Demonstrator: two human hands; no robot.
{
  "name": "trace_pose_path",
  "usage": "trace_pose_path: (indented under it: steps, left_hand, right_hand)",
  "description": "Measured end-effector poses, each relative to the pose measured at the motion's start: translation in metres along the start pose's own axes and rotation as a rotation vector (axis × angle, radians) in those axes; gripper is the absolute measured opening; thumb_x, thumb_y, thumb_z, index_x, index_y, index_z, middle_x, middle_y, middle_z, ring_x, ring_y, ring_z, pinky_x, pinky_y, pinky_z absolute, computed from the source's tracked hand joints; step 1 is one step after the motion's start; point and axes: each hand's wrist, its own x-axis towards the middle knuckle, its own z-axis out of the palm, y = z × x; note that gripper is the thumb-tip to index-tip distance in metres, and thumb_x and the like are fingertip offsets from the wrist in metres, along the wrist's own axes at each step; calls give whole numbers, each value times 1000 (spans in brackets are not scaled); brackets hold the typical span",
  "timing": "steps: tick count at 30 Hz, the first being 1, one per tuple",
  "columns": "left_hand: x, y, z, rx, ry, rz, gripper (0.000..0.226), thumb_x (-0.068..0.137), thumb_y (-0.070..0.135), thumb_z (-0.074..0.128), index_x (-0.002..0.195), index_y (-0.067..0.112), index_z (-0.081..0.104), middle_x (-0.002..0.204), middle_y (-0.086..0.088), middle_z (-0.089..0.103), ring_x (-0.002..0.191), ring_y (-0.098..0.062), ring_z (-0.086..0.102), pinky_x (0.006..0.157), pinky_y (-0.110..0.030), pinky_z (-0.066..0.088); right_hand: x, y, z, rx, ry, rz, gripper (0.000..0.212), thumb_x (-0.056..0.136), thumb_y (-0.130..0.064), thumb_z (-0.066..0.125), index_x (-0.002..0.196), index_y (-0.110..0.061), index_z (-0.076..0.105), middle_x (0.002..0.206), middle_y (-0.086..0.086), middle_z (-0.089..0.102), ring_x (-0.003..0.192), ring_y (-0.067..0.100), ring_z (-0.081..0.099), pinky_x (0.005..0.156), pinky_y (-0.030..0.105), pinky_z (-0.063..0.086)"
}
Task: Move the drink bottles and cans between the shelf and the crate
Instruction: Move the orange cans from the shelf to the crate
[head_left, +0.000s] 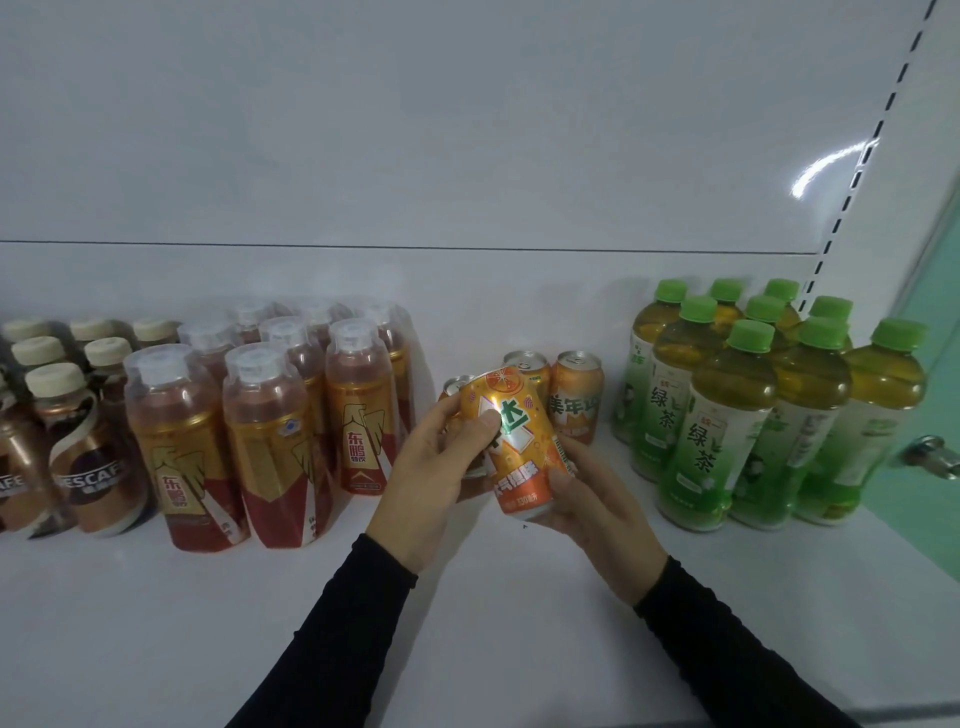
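**Orange can held in both hands above shelf**

Orange can (521, 441) is tilted, off the white shelf (156, 623), gripped by the left hand (431, 478) from its left and cradled by curled fingers of the right hand (597, 499) beneath. Standing cans (576, 395) are directly behind it; green tea bottles (727, 415) to its right, red-gold bottles (260, 415) to its left.

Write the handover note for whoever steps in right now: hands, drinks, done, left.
Left hand and right hand together hold one orange soda can, tilted, above the shelf.
Three more orange cans stand behind it, mid-shelf.
Green tea bottles stand on the right, red-and-gold bottles left of centre, coffee bottles far left.
No crate in view, so progress is unclear.
Left: set the held can down, then carry on.
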Motion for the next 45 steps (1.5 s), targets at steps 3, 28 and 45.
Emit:
trace_pose_path:
  steps: [3,28,45]
  left_hand:
    - [0,1,-1,-34,47,7,45,88,30,69,131,20,59,112,-5,74,96,-22,74,67,-29,59]
    - [-2,-4,2,23,94,78,41,83,26,76,120,23,59,106,4,75,96,-17,74,71,-31,61]
    - [1,-6,0,3,65,72,53,80,31,76,128,23,55,116,-2,73,105,-21,72,80,-41,62]
  right_hand:
    - [0,1,-2,-91,14,-12,91,59,-77,75,130,-24,54,122,-7,69,112,22,67,87,38,58]
    - [1,11,-3,-596,73,-196,90,59,-77,74,135,-44,39,135,-9,51,116,6,59,90,25,56]
    - [-1,5,-1,-416,30,-84,96,58,-77,75,137,-35,42,131,-8,57,111,10,64,89,32,57]
